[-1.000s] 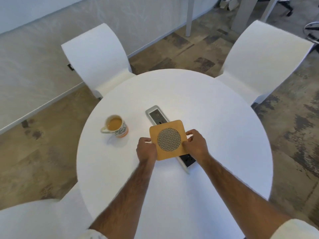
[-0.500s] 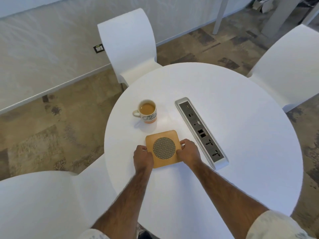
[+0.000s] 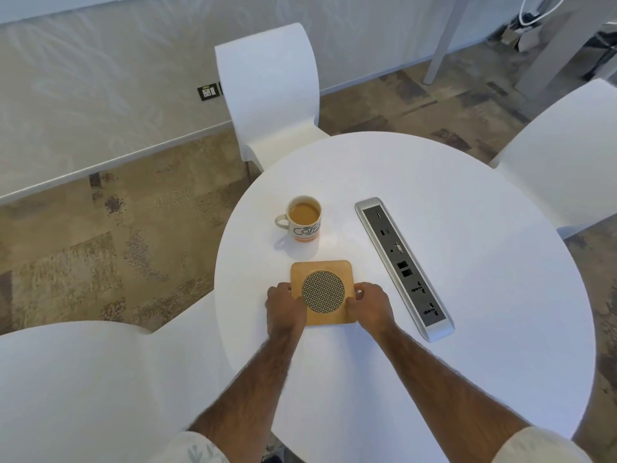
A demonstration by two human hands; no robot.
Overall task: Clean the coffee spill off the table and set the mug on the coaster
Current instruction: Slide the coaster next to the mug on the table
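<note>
Two hands hold one square wooden coaster (image 3: 323, 291) near the left edge of the round white worktop (image 3: 434, 362). Farthest left, a mug (image 3: 303, 218) full of milky coffee stands upright on the bare worktop, handle pointing left, just beyond the coaster and apart from it. The left hand (image 3: 285, 307) curls its fingers round the coaster's left edge. The coaster lies flat, and the right hand (image 3: 369, 304) pinches its right edge with curled fingers. Further right runs a silver socket strip (image 3: 404, 267), clear of both.
</note>
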